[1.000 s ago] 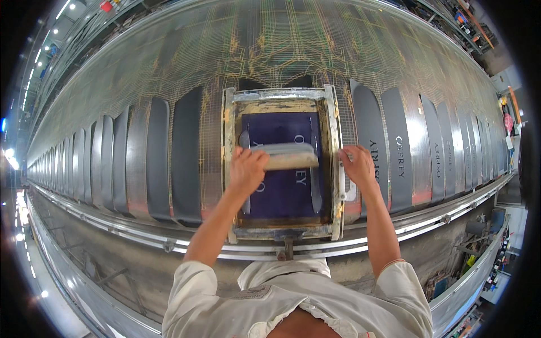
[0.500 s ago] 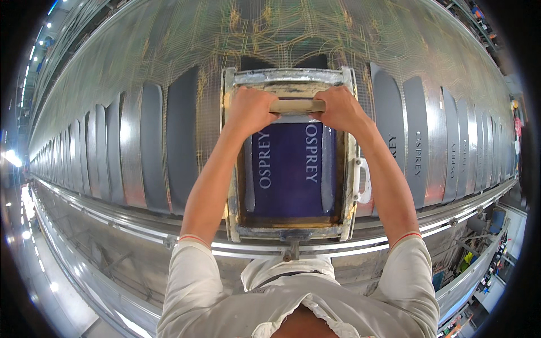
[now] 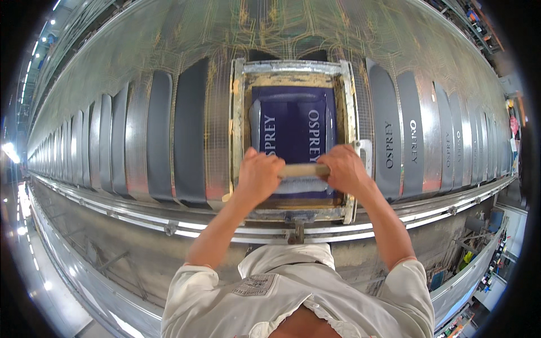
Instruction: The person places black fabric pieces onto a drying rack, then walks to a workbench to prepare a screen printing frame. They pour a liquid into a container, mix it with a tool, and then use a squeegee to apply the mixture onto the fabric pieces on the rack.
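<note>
A framed printing screen (image 3: 350, 112) with purple-blue mesh (image 3: 292, 127) lies on the long table in front of me. Pale lettering runs up both sides of the mesh. Across its near part lies a squeegee (image 3: 304, 170) with a pale wooden handle. My left hand (image 3: 260, 173) is closed round the handle's left end, and my right hand (image 3: 347, 169) grips its right end. Glossy wet-looking ink (image 3: 293, 97) shows along the mesh's far edge. The squeegee's blade is partly hidden under the handle and my hands.
Dark grey fabric pieces (image 3: 191, 129) lie in a row on both sides; those on the right, such as a grey panel (image 3: 386, 129), bear printed lettering. A metal rail (image 3: 186, 225) runs along the table's near edge. A white handle (image 3: 365, 155) sticks out beside the frame's right side.
Both hands have drawn the squeegee from the far end of the screen toward me, to its near part. The far part of the mesh is now uncovered.
</note>
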`<state>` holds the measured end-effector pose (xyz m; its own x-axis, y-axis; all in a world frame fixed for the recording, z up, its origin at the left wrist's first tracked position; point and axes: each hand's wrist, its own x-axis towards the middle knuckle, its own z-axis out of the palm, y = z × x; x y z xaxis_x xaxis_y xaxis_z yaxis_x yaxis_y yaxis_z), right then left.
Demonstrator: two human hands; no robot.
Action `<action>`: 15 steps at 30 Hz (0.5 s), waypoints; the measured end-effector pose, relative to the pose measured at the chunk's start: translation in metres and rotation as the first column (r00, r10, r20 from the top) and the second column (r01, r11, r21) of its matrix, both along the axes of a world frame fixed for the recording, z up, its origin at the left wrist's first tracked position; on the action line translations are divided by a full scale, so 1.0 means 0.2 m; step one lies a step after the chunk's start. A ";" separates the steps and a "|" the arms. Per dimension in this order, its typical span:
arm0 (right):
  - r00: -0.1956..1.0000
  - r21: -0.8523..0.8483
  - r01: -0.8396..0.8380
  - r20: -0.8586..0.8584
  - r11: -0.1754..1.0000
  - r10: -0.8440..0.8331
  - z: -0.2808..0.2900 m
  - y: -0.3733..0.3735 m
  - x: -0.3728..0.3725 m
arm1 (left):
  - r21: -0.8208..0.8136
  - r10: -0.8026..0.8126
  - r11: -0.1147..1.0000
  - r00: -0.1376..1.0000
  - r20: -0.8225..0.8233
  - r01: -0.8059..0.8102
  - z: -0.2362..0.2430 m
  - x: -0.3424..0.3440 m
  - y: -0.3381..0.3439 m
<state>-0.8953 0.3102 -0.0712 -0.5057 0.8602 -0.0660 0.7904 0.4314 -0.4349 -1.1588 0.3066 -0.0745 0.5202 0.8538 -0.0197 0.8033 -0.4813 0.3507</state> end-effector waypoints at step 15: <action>0.982 -0.132 0.178 0.084 0.975 -0.168 0.03 0.98 -0.02 | 0.038 0.041 0.999 0.995 -0.093 -0.038 -0.02 0.08 1.03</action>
